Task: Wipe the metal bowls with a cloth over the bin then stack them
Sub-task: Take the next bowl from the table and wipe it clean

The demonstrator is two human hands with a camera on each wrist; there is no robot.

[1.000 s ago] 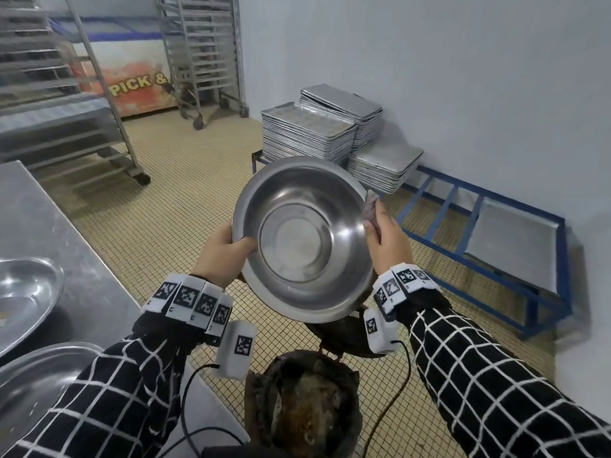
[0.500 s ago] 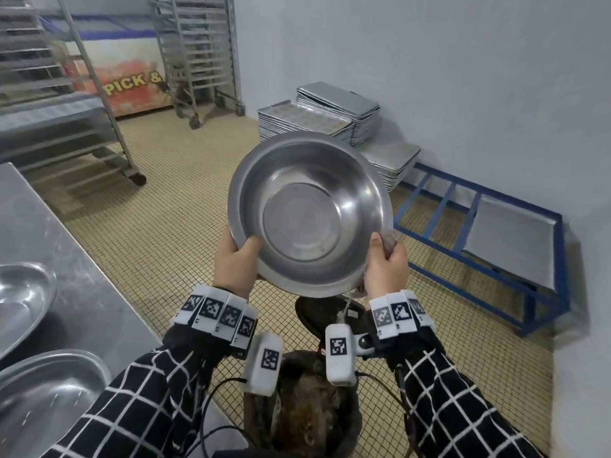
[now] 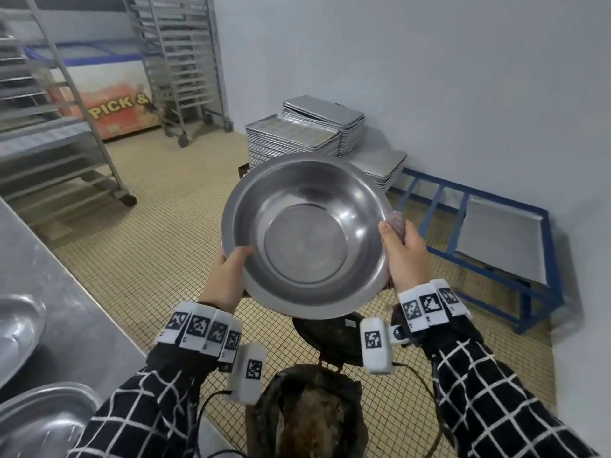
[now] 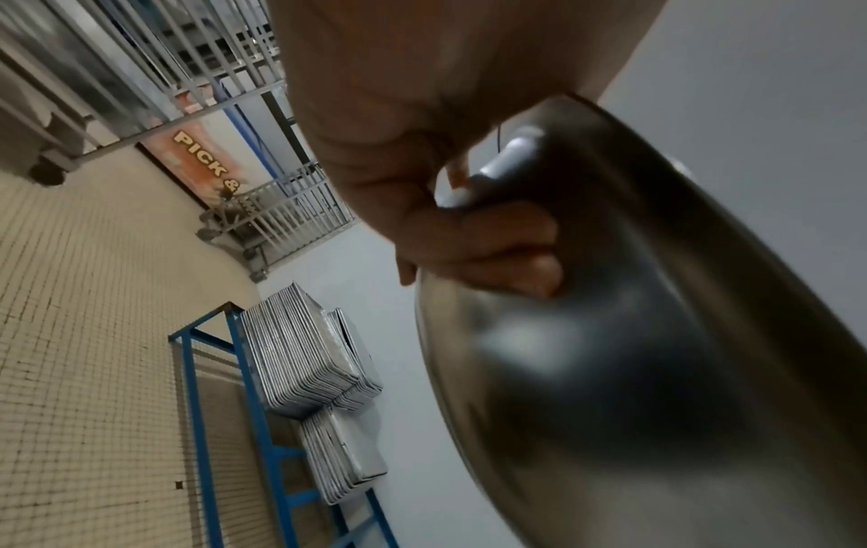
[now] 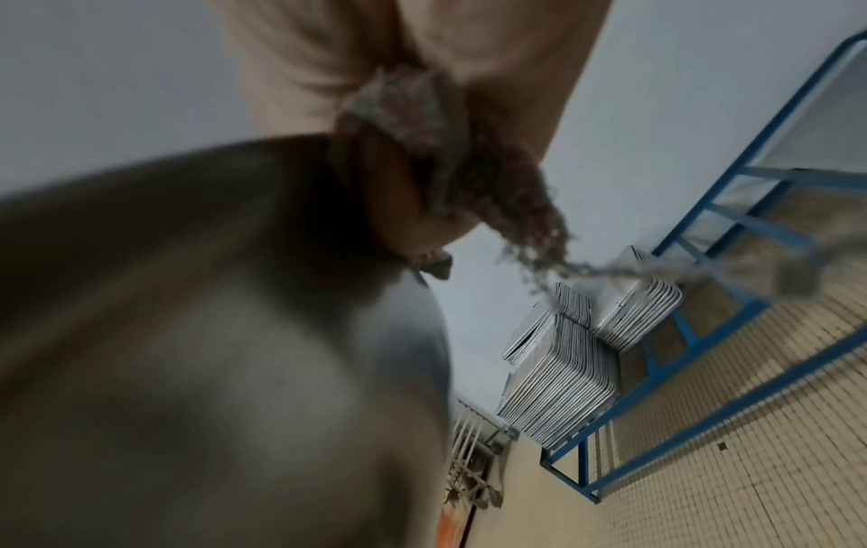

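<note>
Metal bowl (image 3: 305,233): plain silver-grey, darker dull grey on the outside as seen from the wrist views. Cloth (image 3: 395,223): mottled grey-pink, frayed. Sleeves (image 3: 496,401): black, crossed by a white grid check. Wrist bands (image 3: 201,328): white blocks printed with black square codes. Bin (image 3: 307,414): dark brown-black, rusty-looking inside. Floor (image 3: 172,226): small beige tiles, dark grout. Low rack frame (image 3: 529,285): blue. Baking trays (image 3: 294,140): silver. Wall (image 3: 429,77): pale grey-blue. Chest freezer (image 3: 109,104): white and orange-red, yellow lettering.

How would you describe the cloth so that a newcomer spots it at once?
Start at the big metal bowl held up over the dark bin. Follow its rim to the right hand; the cloth is bunched there against the bowl's outside. It is the only soft, mottled pinkish-grey thing among shiny steel.
</note>
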